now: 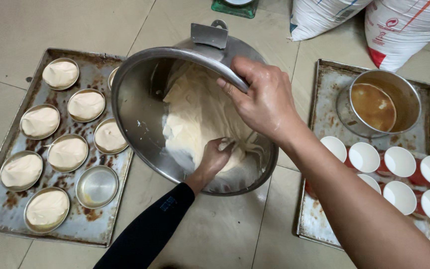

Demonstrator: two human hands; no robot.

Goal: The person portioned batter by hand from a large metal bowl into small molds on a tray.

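Head view: at the centre of the frame a large steel mixing bowl (140, 114) is tipped toward the camera, which appears to let the pale batter (195, 114) slide to its lower side. The right hand (265, 102) clamps the bowl's upper rim to hold that tilt. The left hand (215, 157), in a black sleeve, is down in the batter with fingers curled around a scoop of it.

On the left, a worn baking tray (6, 199) on the tiled floor carries small round tins (68, 152) already filled, and one empty tin (97, 187) nearest the bowl. On the right, a second tray (319, 99) holds white paper cups (364, 157) and a steel pot (404, 94) of brown liquid. At the upper right, two white sacks (399, 30) with red and blue print lean together.
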